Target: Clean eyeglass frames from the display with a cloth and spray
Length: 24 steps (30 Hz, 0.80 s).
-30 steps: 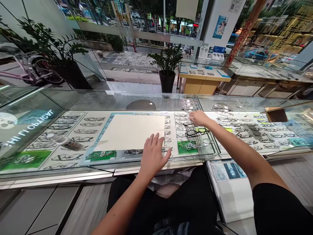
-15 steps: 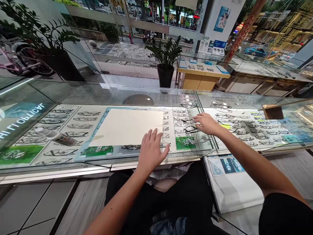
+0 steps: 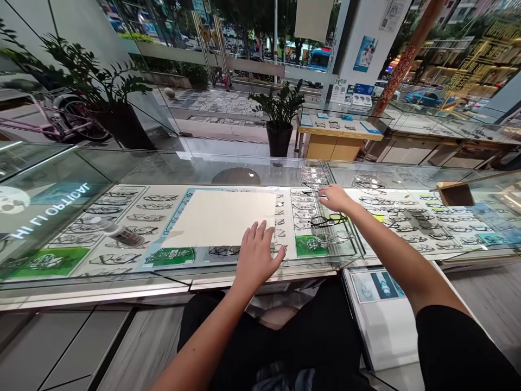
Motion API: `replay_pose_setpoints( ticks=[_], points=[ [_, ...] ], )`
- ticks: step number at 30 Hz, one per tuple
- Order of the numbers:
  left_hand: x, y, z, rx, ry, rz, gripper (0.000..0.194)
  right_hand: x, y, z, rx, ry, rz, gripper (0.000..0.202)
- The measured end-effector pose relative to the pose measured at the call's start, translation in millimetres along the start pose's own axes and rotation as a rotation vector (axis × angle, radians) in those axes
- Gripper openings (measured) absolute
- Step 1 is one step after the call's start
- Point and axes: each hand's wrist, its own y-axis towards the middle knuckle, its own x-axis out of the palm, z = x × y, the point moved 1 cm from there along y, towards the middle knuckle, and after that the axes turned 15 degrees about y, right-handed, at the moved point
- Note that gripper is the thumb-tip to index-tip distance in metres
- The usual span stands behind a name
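My left hand (image 3: 257, 258) lies flat, fingers spread, over the lower right corner of a cream sheet (image 3: 220, 217) on the glass counter. Farther right, my right hand (image 3: 336, 198) reaches across the counter top. Its bent fingers are at a dark-framed pair of eyeglasses (image 3: 311, 191); the exact grip is too small to see. Nearer to me, a black pair of eyeglasses (image 3: 329, 220) rests below that hand, and clear-framed eyeglasses (image 3: 331, 239) are in front of it. More clear eyeglasses (image 3: 314, 175) are grouped toward the back.
A white spray bottle (image 3: 118, 231) lies on its side at the left. Rows of eyeglasses show under the glass of the counter (image 3: 183, 271). At the right are a brown open box (image 3: 456, 194) and a clear pair of glasses (image 3: 368, 182). A potted plant (image 3: 279, 136) stands beyond.
My right hand has moved farther back over the counter, and the dark eyeglasses at its fingertips have shifted back with it. The left hand stays on the sheet. The view has tilted up slightly.
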Motion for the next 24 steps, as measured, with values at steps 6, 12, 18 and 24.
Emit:
replay_pose_setpoints(
  ticks=[6, 12, 18, 24],
  points=[
    [0.0, 0, 0, 0.004, 0.011, -0.006, 0.057, 1, 5, -4, 0.012, -0.005, 0.014, 0.046],
    [0.8, 0, 0, 0.003, 0.025, -0.009, 0.059, -3, -11, -11, -0.003, -0.004, 0.03, 0.048],
    [0.9, 0, 0, 0.008, 0.009, 0.005, 0.057, -13, -87, -21, -0.165, 0.083, 0.055, 0.043],
    [1.1, 0, -1, 0.012, -0.017, 0.006, 0.058, -2, -139, -28, -0.162, 0.107, 0.001, 0.045]
  ],
)
